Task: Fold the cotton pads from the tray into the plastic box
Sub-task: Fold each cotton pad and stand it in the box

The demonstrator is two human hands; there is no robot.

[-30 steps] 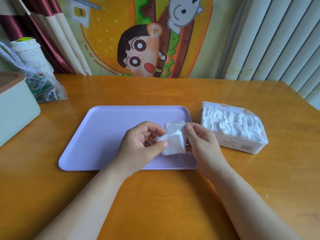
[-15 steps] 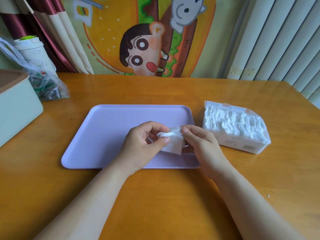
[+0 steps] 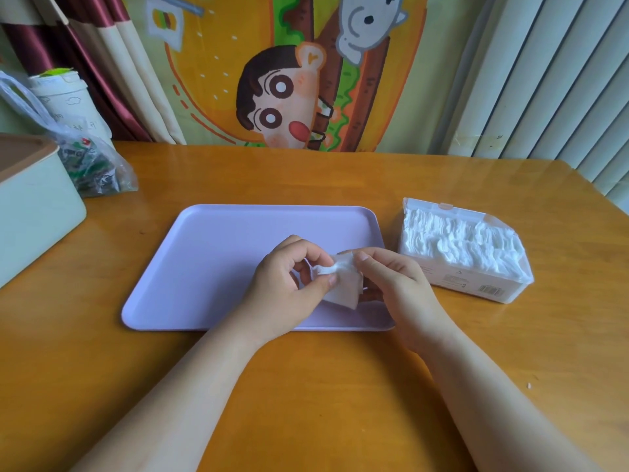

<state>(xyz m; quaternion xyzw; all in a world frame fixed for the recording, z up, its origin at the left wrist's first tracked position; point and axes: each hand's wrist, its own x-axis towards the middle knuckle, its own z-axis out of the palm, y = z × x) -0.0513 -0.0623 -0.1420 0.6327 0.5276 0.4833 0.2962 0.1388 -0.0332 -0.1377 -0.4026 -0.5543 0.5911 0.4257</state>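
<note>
A white cotton pad [image 3: 342,284] is held just above the right part of the lilac tray [image 3: 211,253]. My left hand [image 3: 286,287] pinches its left edge between thumb and fingers. My right hand [image 3: 394,284] pinches its upper right edge, thumb on top. The pad is bent over along its top. To the right of the tray stands the clear plastic box [image 3: 476,284], open and packed with several white folded pads. No other pad shows on the tray.
A pale green box [image 3: 34,212] with a brown lid stands at the left table edge. Behind it lie a clear plastic bag [image 3: 92,165] and a white cup [image 3: 64,97]. A cartoon curtain hangs behind the wooden table [image 3: 306,386].
The pad's top edge has been turned down over the lower part, so it looks smaller and more crumpled. Both hands have stayed over the tray's right part.
</note>
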